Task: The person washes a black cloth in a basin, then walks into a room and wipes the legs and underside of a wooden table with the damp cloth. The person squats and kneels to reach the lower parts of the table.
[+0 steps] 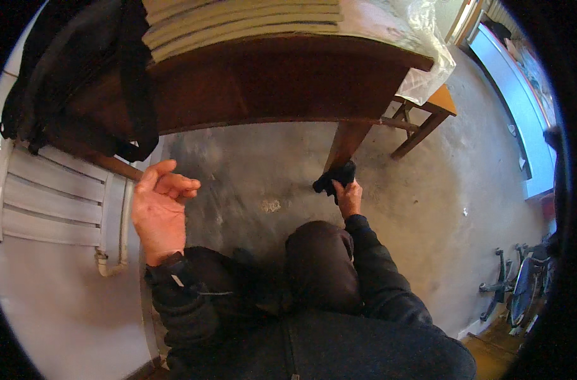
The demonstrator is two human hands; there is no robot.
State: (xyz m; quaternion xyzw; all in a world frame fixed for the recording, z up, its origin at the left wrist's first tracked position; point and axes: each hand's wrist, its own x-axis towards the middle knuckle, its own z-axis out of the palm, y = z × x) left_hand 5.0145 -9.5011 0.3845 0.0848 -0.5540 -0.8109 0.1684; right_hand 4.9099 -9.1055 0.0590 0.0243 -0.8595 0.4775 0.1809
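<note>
In my right hand (349, 195) is a bunched black cloth (338, 176), pressed against the lower part of a wooden table leg (347, 140). The leg belongs to a dark brown wooden table (269, 78) in front of me. My left hand (161, 209) is raised at the left with its palm turned up, fingers loosely curled and apart, and nothing in it. Just beyond that hand hangs the strap of a black bag (136, 95), which covers the table's left end.
A white radiator (55, 190) with a pipe (112, 268) is on the left wall. A wooden stool (428, 111) stands behind the table's right end, below a clear plastic bag (424, 78). Stacked boards (243, 21) lie on the tabletop. A chair base (497, 285) is at lower right.
</note>
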